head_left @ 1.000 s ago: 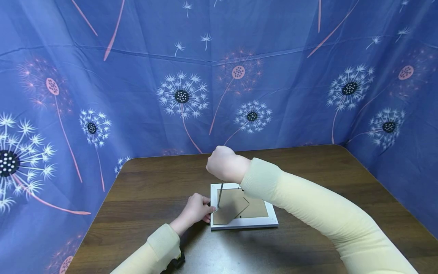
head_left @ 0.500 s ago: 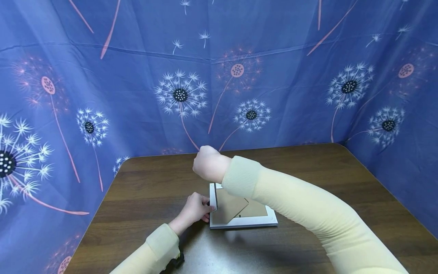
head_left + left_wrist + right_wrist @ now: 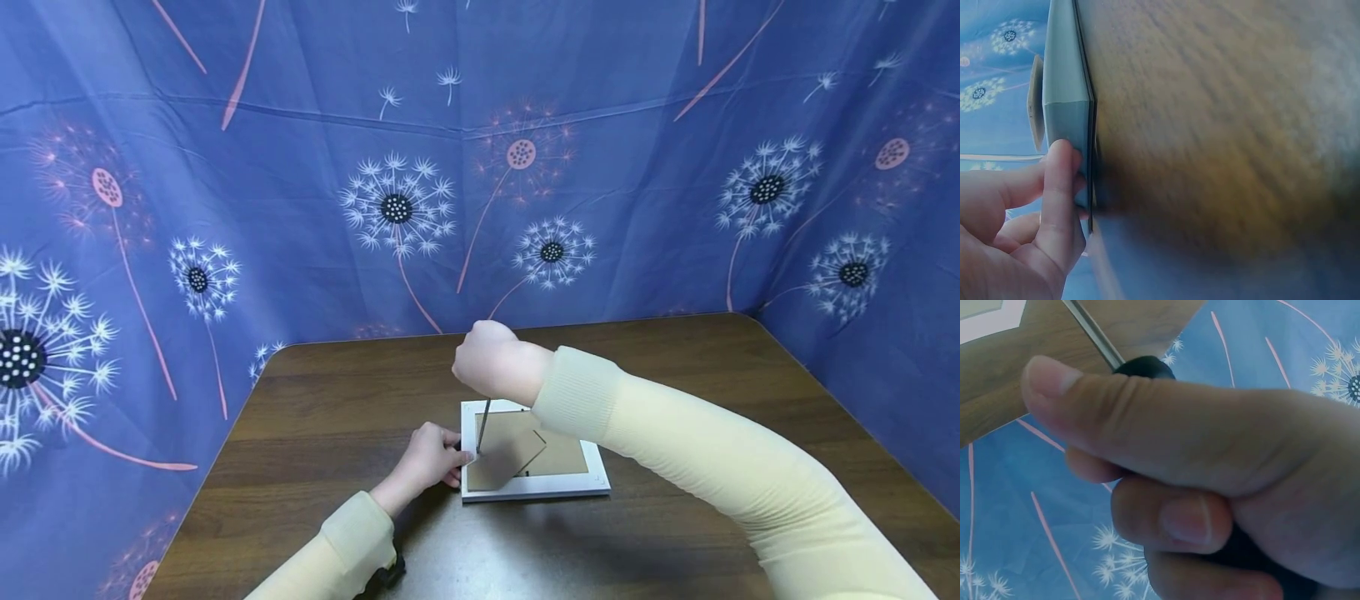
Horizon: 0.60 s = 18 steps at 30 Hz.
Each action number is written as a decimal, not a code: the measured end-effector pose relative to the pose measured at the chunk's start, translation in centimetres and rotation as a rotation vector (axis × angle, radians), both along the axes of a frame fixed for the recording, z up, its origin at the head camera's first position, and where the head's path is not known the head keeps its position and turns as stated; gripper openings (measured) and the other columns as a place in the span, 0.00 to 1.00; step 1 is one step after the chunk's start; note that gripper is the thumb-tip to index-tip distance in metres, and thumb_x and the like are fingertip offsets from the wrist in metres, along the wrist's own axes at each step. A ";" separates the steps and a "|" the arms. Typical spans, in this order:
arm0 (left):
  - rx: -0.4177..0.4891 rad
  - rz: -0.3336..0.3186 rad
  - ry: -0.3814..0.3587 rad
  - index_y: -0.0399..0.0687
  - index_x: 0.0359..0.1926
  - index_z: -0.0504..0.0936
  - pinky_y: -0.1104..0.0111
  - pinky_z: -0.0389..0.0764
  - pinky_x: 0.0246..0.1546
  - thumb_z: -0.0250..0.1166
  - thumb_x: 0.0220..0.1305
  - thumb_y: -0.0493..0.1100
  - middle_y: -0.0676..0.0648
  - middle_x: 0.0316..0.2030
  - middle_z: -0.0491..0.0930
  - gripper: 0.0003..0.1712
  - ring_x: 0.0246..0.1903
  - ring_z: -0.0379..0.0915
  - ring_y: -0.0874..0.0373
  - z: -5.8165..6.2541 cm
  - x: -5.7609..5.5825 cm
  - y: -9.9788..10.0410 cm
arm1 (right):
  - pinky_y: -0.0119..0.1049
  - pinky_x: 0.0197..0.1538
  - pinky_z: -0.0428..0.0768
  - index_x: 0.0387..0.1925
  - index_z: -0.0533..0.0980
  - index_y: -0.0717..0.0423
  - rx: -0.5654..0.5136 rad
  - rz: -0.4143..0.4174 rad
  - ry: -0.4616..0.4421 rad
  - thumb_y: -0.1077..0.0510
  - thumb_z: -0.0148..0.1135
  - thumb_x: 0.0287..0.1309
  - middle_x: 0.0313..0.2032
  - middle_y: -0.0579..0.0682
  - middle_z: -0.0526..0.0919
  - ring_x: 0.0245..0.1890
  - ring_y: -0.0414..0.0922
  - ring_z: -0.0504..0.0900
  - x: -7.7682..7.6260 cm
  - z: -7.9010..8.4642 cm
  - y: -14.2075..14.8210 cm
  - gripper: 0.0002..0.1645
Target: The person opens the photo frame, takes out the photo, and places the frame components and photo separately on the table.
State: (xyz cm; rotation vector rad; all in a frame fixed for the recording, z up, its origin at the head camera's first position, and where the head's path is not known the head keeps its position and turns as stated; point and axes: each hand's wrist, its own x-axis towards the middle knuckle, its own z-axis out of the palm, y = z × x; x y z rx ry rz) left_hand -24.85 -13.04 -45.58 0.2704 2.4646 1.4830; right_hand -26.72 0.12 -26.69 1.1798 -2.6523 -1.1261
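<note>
A white picture frame (image 3: pixel 555 483) lies back side up on the table, its brown backing board (image 3: pixel 566 460) showing. A brown stand flap (image 3: pixel 495 471) sits over the board's left part. My left hand (image 3: pixel 429 457) pinches the frame's left edge, thumb on top and fingers at the side; the left wrist view shows this grip on the frame's rim (image 3: pixel 1067 72). Raised above the frame, my right hand (image 3: pixel 497 364) grips a screwdriver (image 3: pixel 1096 332) by its black handle. Its metal shaft slants down to the inner left border, near my left thumb. Most of the handle is hidden by my fingers.
The brown wooden table (image 3: pixel 337 392) runs back to a blue dandelion-print cloth (image 3: pixel 300 192) hanging behind and at both sides. A dark strap or device (image 3: pixel 392 572) shows under my left wrist. My right sleeve (image 3: pixel 690 446) crosses over the frame's back right.
Half a second ago my right hand was farther left with the screwdriver shaft more upright. Now it is back to the right, about where it was one second ago. My left hand has stayed put.
</note>
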 end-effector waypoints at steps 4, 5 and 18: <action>0.003 0.018 -0.009 0.28 0.41 0.82 0.66 0.82 0.15 0.66 0.55 0.30 0.47 0.15 0.78 0.11 0.11 0.75 0.63 -0.1 0.0 0.0 | 0.36 0.34 0.83 0.28 0.83 0.42 -0.046 0.023 0.021 0.59 0.56 0.61 0.23 0.41 0.83 0.17 0.34 0.69 0.3 -0.3 1.4 0.12; 0.002 0.022 -0.009 0.28 0.42 0.82 0.66 0.82 0.15 0.66 0.55 0.30 0.47 0.15 0.78 0.12 0.11 0.75 0.63 -0.1 0.0 0.0 | 0.36 0.33 0.83 0.27 0.83 0.42 -0.060 0.038 0.027 0.59 0.57 0.60 0.23 0.41 0.83 0.17 0.35 0.71 0.4 -0.4 1.8 0.12; 0.003 0.034 -0.019 0.24 0.46 0.79 0.66 0.82 0.15 0.66 0.55 0.30 0.46 0.16 0.79 0.17 0.11 0.76 0.61 0.0 0.2 0.1 | 0.34 0.16 0.69 0.09 0.70 0.45 -0.280 0.104 0.017 0.66 0.64 0.44 0.13 0.41 0.74 0.13 0.36 0.60 0.8 -2.8 8.4 0.19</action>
